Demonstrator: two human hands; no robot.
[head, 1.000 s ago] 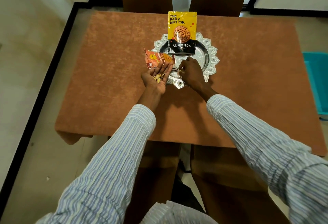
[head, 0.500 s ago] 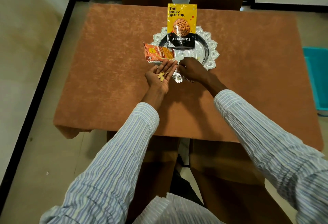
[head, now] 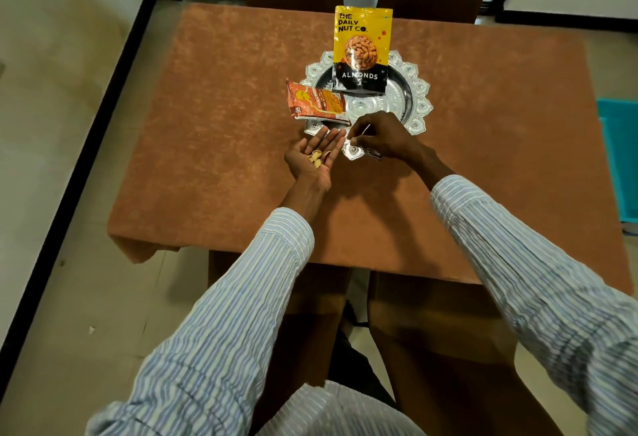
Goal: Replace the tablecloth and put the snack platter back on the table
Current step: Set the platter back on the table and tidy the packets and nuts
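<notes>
A silver snack platter (head: 419,104) with a scalloped rim sits on a brown tablecloth (head: 214,118) that covers the table, a little beyond the cloth's middle. This platter is the landmark. A yellow and black almond pouch (head: 361,50) stands on the platter's far half, its label facing the viewer. An orange snack packet (head: 317,106) lies across the platter's left rim, half on the cloth.

At the platter's near edge, the person's left hand (head: 316,159) is held palm up with fingers straight and relaxed, fingertips just reaching the rim. A few pale nut shells (head: 317,159) rest in its palm. The right hand (head: 379,137) hovers over the platter's near rim, just beside the left hand's fingertips, its fingers curled and its thumb and forefinger pinched on a small pale piece (head: 353,140) too small to identify.

Both arms wear blue and white striped sleeves (head: 241,297). Far right of the platter, past the cloth's edge, a teal object (head: 621,159) is partly visible.
</notes>
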